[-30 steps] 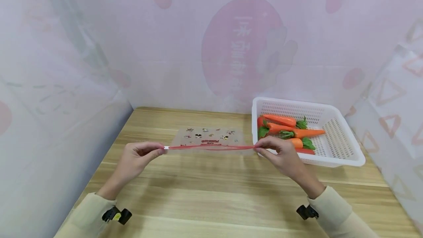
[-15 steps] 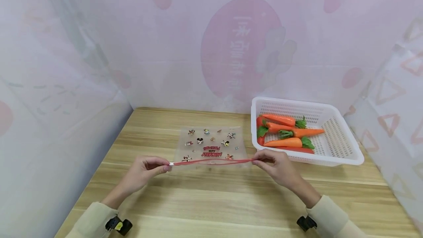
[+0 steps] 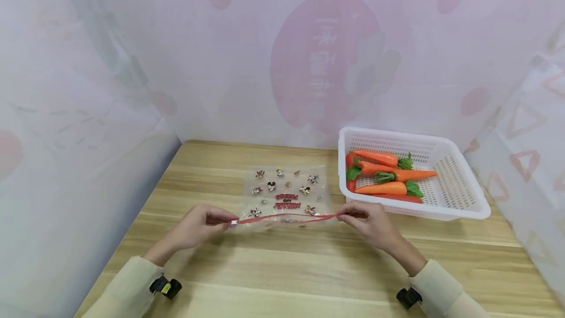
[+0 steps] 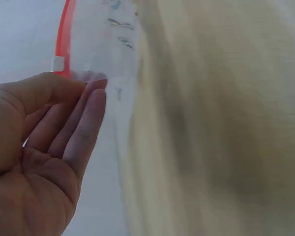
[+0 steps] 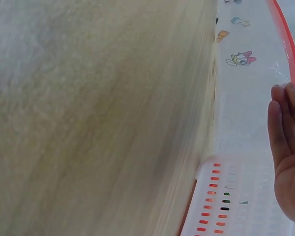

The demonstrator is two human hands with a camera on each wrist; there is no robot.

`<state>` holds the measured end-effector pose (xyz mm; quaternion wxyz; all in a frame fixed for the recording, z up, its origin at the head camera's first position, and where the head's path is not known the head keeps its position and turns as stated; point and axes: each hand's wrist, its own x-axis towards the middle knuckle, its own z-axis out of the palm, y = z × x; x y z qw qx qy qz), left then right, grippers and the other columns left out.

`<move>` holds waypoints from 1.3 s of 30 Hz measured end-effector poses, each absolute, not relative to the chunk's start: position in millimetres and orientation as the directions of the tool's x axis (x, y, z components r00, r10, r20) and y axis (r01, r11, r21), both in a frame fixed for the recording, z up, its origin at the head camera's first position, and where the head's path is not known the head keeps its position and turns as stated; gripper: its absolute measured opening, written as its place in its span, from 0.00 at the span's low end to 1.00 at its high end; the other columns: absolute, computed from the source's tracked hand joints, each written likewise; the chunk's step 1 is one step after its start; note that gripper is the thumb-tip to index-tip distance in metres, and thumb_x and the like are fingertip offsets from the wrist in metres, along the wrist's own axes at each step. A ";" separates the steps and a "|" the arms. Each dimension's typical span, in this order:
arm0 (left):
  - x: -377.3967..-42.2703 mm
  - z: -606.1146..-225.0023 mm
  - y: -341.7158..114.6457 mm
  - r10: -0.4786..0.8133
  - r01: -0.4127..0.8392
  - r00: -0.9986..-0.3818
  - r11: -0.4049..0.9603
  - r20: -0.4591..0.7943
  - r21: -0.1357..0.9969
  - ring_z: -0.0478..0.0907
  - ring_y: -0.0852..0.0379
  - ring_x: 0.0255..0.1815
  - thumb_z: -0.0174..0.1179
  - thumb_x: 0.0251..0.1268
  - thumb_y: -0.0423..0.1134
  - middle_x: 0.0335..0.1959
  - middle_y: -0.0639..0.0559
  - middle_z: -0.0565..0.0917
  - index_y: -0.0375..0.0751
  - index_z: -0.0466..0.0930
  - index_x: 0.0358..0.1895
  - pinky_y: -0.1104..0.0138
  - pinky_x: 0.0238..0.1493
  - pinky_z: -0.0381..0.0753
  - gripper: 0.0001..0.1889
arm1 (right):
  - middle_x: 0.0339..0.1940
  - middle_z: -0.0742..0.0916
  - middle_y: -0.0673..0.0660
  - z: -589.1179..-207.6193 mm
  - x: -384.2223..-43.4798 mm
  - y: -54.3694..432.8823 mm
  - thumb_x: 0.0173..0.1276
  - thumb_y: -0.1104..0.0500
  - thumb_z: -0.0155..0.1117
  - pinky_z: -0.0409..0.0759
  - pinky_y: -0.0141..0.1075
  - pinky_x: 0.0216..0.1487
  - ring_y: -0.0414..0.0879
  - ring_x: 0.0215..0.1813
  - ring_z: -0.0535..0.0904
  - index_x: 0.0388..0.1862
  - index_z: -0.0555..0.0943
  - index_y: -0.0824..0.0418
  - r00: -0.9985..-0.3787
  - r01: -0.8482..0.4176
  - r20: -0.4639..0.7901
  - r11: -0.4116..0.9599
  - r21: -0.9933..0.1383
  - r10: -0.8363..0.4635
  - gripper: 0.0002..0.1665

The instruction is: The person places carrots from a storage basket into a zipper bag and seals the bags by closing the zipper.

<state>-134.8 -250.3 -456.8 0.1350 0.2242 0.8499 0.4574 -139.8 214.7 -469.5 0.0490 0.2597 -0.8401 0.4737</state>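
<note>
A clear zip bag [image 3: 287, 193] printed with small cartoon figures and red lettering is stretched between both hands, its red zip edge toward the person. My left hand [image 3: 204, 227] pinches the left end of that edge, by the white slider [image 3: 234, 222]. In the left wrist view the thumb and fingers of the left hand [image 4: 49, 123] meet on the bag's corner just below the slider. The right end of the zip edge is pinched by my right hand [image 3: 371, 225]. Along the middle, the two red zip strips bow slightly apart.
A white perforated basket [image 3: 459, 185] stands at the right rear of the wooden table [image 3: 282, 269], close to the right hand. Several orange carrots [image 3: 410, 174] with green tops lie in it. Printed cloth walls [image 3: 212, 87] enclose the table at the back and sides.
The bag's zip edge has come down and toward the person, so more of its printed face shows. The left hand has shifted to the right; both hands keep their pinch.
</note>
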 end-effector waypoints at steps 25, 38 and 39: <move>-182.6 -412.0 -123.5 0.784 0.580 -0.620 0.484 -0.031 0.655 0.89 0.69 0.39 0.71 0.70 0.34 0.40 0.51 0.94 0.38 0.93 0.46 0.76 0.44 0.87 0.07 | 0.40 0.93 0.52 -468.2 -144.5 213.9 0.70 0.65 0.74 0.91 0.32 0.44 0.54 0.41 0.92 0.44 0.91 0.52 -0.857 -0.476 0.324 0.378 -0.794 -0.400 0.09; -174.5 -418.6 -110.4 0.714 0.571 -0.699 0.535 0.028 0.623 0.88 0.66 0.34 0.69 0.68 0.28 0.38 0.44 0.94 0.38 0.94 0.39 0.76 0.38 0.86 0.05 | 0.32 0.93 0.52 -441.0 -121.3 189.6 0.71 0.52 0.75 0.85 0.30 0.33 0.43 0.35 0.88 0.40 0.92 0.61 -0.917 -0.178 -0.097 0.617 -0.766 -0.386 0.12; -173.3 -418.1 -108.8 0.700 0.567 -0.714 0.546 0.037 0.617 0.88 0.66 0.34 0.69 0.68 0.28 0.38 0.45 0.94 0.39 0.94 0.39 0.76 0.37 0.86 0.05 | 0.32 0.93 0.53 -441.6 -120.7 183.7 0.72 0.50 0.74 0.85 0.30 0.33 0.45 0.35 0.89 0.40 0.92 0.61 -0.908 -0.157 -0.122 0.595 -0.788 -0.400 0.14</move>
